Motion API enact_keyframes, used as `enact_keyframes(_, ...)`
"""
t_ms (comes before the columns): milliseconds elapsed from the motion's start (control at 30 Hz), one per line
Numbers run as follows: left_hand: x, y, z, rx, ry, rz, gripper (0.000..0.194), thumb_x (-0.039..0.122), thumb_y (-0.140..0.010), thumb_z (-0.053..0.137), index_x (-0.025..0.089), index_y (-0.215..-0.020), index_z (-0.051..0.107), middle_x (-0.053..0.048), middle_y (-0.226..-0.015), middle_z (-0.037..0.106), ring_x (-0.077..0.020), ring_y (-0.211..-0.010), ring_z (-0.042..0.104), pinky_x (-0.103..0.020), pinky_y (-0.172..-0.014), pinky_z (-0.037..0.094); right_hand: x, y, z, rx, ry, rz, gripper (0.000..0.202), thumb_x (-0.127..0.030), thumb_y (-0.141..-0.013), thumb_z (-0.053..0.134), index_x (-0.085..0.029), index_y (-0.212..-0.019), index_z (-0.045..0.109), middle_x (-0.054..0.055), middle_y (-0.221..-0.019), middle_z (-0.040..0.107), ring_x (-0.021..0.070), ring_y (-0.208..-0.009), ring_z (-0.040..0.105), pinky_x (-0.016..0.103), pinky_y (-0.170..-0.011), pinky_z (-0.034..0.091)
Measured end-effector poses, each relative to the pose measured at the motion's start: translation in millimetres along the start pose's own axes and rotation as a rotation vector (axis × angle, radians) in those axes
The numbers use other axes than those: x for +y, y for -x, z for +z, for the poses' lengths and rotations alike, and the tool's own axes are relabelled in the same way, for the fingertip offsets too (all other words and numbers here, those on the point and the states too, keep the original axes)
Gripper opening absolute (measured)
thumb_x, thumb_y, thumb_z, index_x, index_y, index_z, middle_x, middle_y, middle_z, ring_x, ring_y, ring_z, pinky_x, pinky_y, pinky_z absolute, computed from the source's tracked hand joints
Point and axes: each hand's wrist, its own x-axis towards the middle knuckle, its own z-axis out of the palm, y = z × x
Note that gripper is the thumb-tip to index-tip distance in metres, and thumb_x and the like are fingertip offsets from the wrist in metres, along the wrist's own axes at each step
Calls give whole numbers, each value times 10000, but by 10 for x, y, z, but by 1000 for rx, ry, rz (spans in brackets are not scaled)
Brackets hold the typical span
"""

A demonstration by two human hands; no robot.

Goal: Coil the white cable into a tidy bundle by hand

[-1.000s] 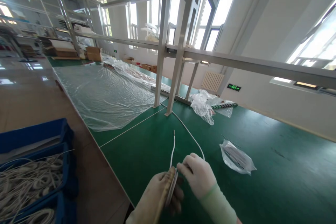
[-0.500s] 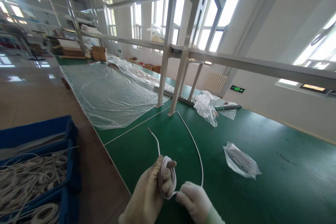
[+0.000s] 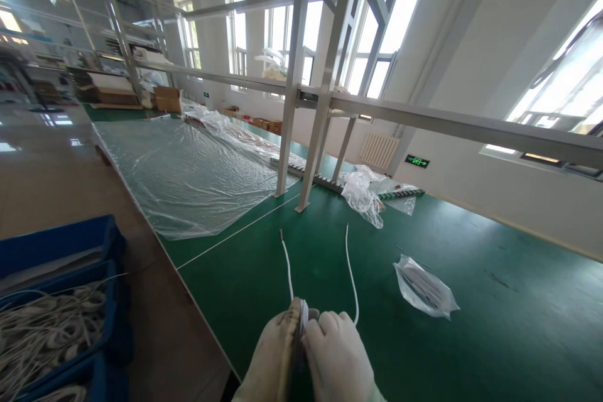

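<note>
A small coil of white cable (image 3: 302, 317) is held low over the green bench (image 3: 471, 339), pinched edge-on between the gloved left hand (image 3: 273, 358) and gloved right hand (image 3: 336, 358), fingers of both closed on it. Two free ends (image 3: 348, 270) stand up from the coil. Judged step: winding nearly complete. The next move calls for the loose ends to be taken in without the turns being let slip.

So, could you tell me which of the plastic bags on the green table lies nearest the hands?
The small flat bag, lying alone right of the hands; the crumpled bag sits farther back.
</note>
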Motion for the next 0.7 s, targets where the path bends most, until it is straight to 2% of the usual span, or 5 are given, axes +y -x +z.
enact_keyframes(67,-18,-32,-10,24,75,-10,283,164,-649,940,165,-873,768,-53,-817,773,-216,-805,708,-284,-801,560,-41,59,239,50,79,-52,285,-7,-773,807,-204,-973,763,62,-930,763,285,-798,692,424,-756,541)
enact_keyframes(200,-68,-126,50,-20,252,-107,208,344,-922,707,139,-957,699,-38,-684,683,-181,-641,660,-280,-628,532,116,149,619,306,150,-159,175,-88,-782,821,-221,-834,720,17,-768,717,233,-681,652,346,-636,487)
enact_keyframes(367,-104,-133,136,34,410,-126,359,320,-1079,389,108,-970,658,59,-546,463,-72,-428,418,-201,-465,375,470,301,768,468,221,-113,161,-121,-836,763,-249,-817,667,1,-717,644,217,-614,618,313,-548,442)
enact_keyframes(533,-198,-8,231,-4,480,-286,535,509,-1063,393,91,-849,650,118,-511,296,-25,-374,275,-198,-434,282,632,481,784,468,-296,28,310,-120,-984,484,-244,-1169,699,42,-914,754,197,-738,733,250,-638,558)
enact_keyframes(700,-445,22,254,-76,425,-380,395,485,-953,663,150,-747,630,138,-441,225,-38,-351,210,-199,-415,261,475,637,687,515,-760,283,323,-363,-1051,483,-263,-1159,771,64,-1087,785,248,-966,764,276,-813,625)
